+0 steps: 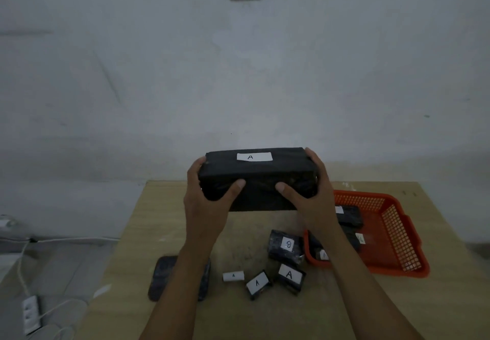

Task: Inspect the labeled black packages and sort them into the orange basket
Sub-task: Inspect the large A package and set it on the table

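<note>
- Large black package is held up in the air above the middle of the desk, clear of its surface, long axis running left to right.
- Left hand is grasping the package's left end: thumb across the near face, fingers wrapped round the far side. Right hand is grasping the right end in the same way. Both grips look firm; neither is released.
- White label on the package's upper face reads "A" and is turned toward the camera.
- Judged step: inspection of this package, label being read, before it is sorted.
- Orange basket sits at the desk's right edge, toward the far right corner. Several black packages already lie in it; their labels are partly hidden by the right forearm.
- On the desk near its front edge, left of the basket: a black package marked "B" just beside the basket's near-left corner, two small black packages marked "A", and a small white roll with a letter too small to be sure of.
- A flat dark object lies toward the front left, partly under the left forearm; identity unclear.
- Next move, as judged: carry the package rightward and lower it into the basket. It is long compared with the free floor there, so it likely needs laying on top of or alongside what is already inside.
</note>
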